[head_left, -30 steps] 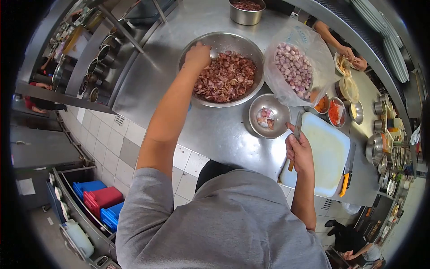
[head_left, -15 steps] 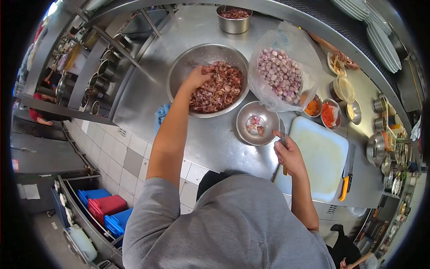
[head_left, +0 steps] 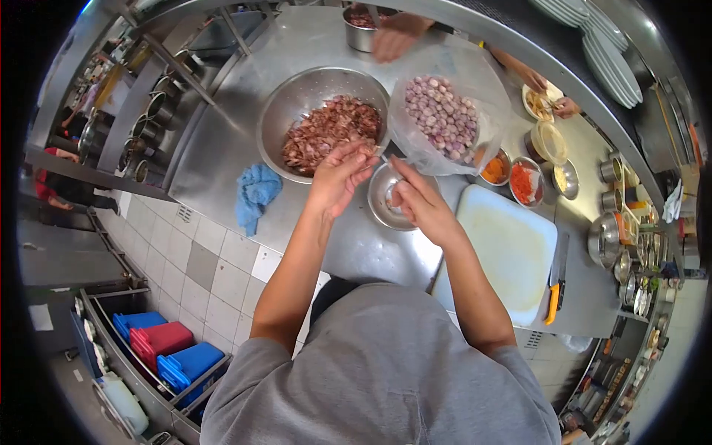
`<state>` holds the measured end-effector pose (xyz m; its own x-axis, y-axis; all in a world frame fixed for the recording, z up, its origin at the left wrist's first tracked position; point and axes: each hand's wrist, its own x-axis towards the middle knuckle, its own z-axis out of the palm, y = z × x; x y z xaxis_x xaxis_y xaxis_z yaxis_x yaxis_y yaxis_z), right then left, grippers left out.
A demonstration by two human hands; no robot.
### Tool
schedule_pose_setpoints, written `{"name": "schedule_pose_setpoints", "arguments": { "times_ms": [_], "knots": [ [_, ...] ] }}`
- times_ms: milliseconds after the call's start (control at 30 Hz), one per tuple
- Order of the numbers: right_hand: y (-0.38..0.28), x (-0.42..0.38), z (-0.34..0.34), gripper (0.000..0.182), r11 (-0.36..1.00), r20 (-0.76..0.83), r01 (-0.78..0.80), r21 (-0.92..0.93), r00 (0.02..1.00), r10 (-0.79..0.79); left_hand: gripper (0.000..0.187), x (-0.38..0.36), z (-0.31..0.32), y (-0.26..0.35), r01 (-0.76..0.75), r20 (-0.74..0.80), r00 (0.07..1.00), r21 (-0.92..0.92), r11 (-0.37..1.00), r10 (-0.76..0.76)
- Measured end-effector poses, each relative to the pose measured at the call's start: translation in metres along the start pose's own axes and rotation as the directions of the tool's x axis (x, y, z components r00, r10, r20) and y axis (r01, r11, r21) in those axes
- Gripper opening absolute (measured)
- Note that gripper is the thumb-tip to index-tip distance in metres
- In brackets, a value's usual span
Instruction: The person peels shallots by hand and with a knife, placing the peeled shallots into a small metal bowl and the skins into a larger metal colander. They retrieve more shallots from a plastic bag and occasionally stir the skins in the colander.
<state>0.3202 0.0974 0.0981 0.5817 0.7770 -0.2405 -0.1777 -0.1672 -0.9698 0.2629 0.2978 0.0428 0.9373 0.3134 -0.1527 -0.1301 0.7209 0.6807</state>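
Shallot, so judged from size and colour, largely hidden within the closed pinch of the left hand, between thumb and fingertips, over the near side of the large steel bowl. Right hand just beside the pinch, fingers curled around a knife, index finger extended forward; only a sliver of blade visible, handle concealed by the hand. Contact between blade and shallot: cannot tell. Beyond and left of the pinch, inside the large steel bowl: reddish-brown heap. Beneath the right hand, partly covered: small steel bowl. Beyond and right of the grip: clear plastic bag of pale purple bulbs. Right of the grip, apart from both hands: cutting board.

Handling, as judged: very light, firm and rounded; papery outer skin liable to slide or flake, any bared flesh probably moist and slippery. Bruising unlikely under a light pinch; layers likely to separate under hard pressure. Best hold: across the widest part, thumb opposite index and middle fingertips, both ends left clear, fingertips behind the cutting edge. Knife probably stiff and thin; best held by the handle.
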Motion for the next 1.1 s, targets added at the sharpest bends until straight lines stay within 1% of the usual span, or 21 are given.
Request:
{"name": "schedule_pose_setpoints", "arguments": {
  "times_ms": [67,133,167,233,300,367,433,500,533,600,667,733,800,833,867,900,933,967,1000,1067,1100],
  "knots": [
    [0.007,-0.005,0.002,0.054,0.978,0.008,0.153,-0.139,0.988,-0.154,0.027,-0.014,0.007,-0.018,-0.004,0.052,0.999,-0.029,1.0,0.005],
    [0.009,-0.013,0.0,0.053,0.984,0.001,0.125,-0.125,0.992,-0.126,0.025,-0.026,0.019,-0.024,-0.035,0.151,0.988,-0.034,0.999,0.04],
    [0.008,-0.017,0.0,0.052,0.976,0.027,0.181,-0.121,0.983,-0.179,0.023,-0.033,0.024,-0.023,-0.062,0.216,0.974,-0.056,0.996,0.073],
    [0.008,-0.027,0.002,0.051,0.965,0.037,0.237,-0.108,0.971,-0.234,0.025,-0.041,0.031,-0.023,-0.046,0.246,0.968,-0.053,0.998,0.058],
    [0.007,-0.035,-0.001,0.047,0.937,0.04,0.315,-0.154,0.949,-0.313,0.027,-0.046,0.038,-0.02,-0.043,0.277,0.959,-0.048,0.998,0.055],
    [0.002,-0.044,-0.003,0.047,0.927,0.026,0.327,-0.184,0.944,-0.328,0.027,-0.051,0.043,-0.017,-0.018,0.248,0.968,-0.02,1.0,0.023],
    [0.001,-0.05,-0.002,0.047,0.92,0.01,0.331,-0.211,0.942,-0.337,0.027,-0.053,0.042,-0.023,-0.021,0.269,0.963,-0.027,0.999,0.027],
    [0.003,-0.052,-0.002,0.044,0.956,-0.012,0.22,-0.193,0.974,-0.226,0.026,-0.056,0.042,-0.028,-0.022,0.278,0.96,-0.043,0.999,0.034],
    [0.009,-0.05,0.0,0.044,0.958,-0.011,0.215,-0.19,0.975,-0.221,0.025,-0.057,0.043,-0.029,-0.05,0.256,0.965,-0.034,0.998,0.057],
    [0.021,-0.041,0.006,0.036,0.948,-0.065,0.318,-0.012,0.946,-0.318,0.024,-0.058,0.041,-0.033,-0.085,0.225,0.97,-0.031,0.996,0.09],
    [0.023,-0.037,0.007,0.03,0.957,-0.092,0.289,0.025,0.954,-0.285,0.022,-0.059,0.034,-0.045,-0.188,0.263,0.952,0.104,0.977,0.156],
    [0.024,-0.034,0.01,0.024,0.961,-0.117,0.271,0.061,0.958,-0.262,0.024,-0.06,0.034,-0.047,-0.182,0.232,0.961,0.117,0.976,0.151],
    [0.025,-0.03,0.01,0.019,0.966,-0.133,0.182,0.185,0.978,-0.159,0.026,-0.058,0.036,-0.045,-0.183,0.212,0.965,0.127,0.975,0.153],
    [0.025,-0.03,0.008,0.019,0.968,-0.128,0.182,0.175,0.979,-0.161,0.028,-0.057,0.037,-0.043,-0.103,0.168,0.982,0.082,0.991,0.088],
    [0.025,-0.03,0.007,0.018,0.946,-0.103,0.12,0.3,0.99,-0.094,0.031,-0.055,0.037,-0.041,-0.025,0.129,0.991,0.035,0.999,0.02],
    [0.025,-0.029,0.006,0.018,0.906,-0.07,0.055,0.42,0.997,-0.029,0.031,-0.052,0.035,-0.04,-0.033,0.13,0.991,0.03,0.999,0.029],
    [0.027,-0.027,0.006,0.018,0.908,-0.067,0.054,0.416,0.997,-0.029,0.031,-0.049,0.031,-0.04,0.019,0.144,0.989,0.045,0.999,-0.025],
    [0.031,-0.025,0.007,0.017,0.907,-0.102,0.023,0.421,0.995,0.022,0.032,-0.048,0.027,-0.041,0.073,0.156,0.984,0.061,0.995,-0.082],
    [0.034,-0.023,0.007,0.017,0.905,-0.139,-0.006,0.426,0.988,0.072,0.032,-0.047,0.028,-0.041,0.072,0.157,0.984,0.059,0.996,-0.081],
    [0.042,-0.019,0.005,0.016,0.922,-0.166,0.003,0.388,0.984,0.067,0.033,-0.046,0.03,-0.043,0.059,0.118,0.989,0.224,0.973,-0.087],
    [0.043,-0.019,0.005,0.016,0.936,-0.19,0.01,0.352,0.98,0.061,0.033,-0.046,0.03,-0.043,0.061,0.119,0.989,0.222,0.973,-0.089]
  ]
}}
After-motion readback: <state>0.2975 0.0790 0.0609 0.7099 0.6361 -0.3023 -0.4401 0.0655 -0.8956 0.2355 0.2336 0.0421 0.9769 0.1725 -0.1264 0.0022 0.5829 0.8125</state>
